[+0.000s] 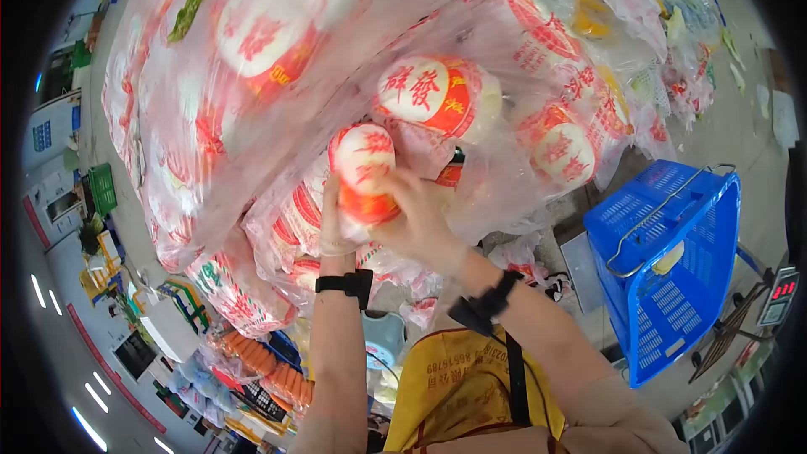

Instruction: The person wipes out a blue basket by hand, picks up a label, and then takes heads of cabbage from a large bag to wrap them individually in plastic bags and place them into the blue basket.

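Note:
A white package with red and orange print is upright between my two hands, in front of the big plastic-wrapped pile. My left hand grips its left side, the fingers partly hidden behind it. On the lower right side, my right hand touches the package with curved fingers, slightly blurred. Just behind and to the right lies a larger white and red package under clear film. Another wrapped package sits farther right. Both wrists wear black bands.
A blue plastic basket with a metal handle stands at the right, beside a scale with a red display. Carrots in bags lie at the lower left. A blue-grey stool is below my hands. Clear film covers the pile.

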